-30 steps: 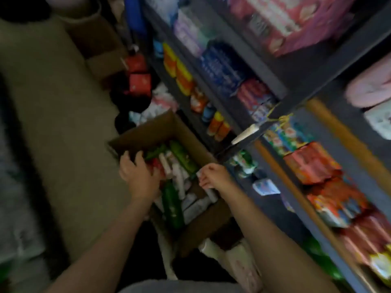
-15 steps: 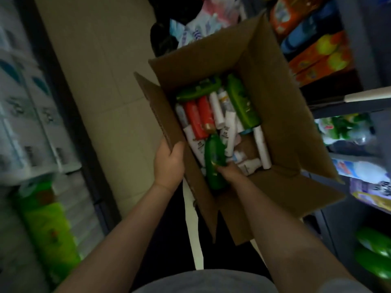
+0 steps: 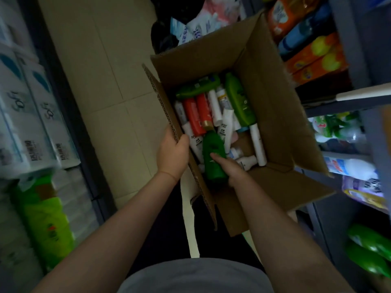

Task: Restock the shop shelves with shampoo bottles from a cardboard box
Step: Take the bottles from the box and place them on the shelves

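Box [image 3: 275,115] open on the floor between the shelves, flaps spread. Left hand [image 3: 172,153] gripping the box's left wall, thumb hooked inside, fingers outside out of view. Right hand [image 3: 232,168] wrapped round the lower body of a green bottle [image 3: 212,157], fingers clenched on it, one finger laid across the front. Bottle lying at the near left of the box, gold cap [image 3: 207,124] pointing away, resting on white tubes [image 3: 226,127] and beside red tubes [image 3: 196,115]. More green bottles further in.

Step in hand, judging by the grip: lifting this bottle out. Best done by raising the base end first and drawing toward the body, so the cap slides clear of the red tubes without dragging them along. Left hand useful for bracing the thin wall against tipping. Grip low and firm, plastic likely slick. Then across to the right shelf [image 3: 359,96].
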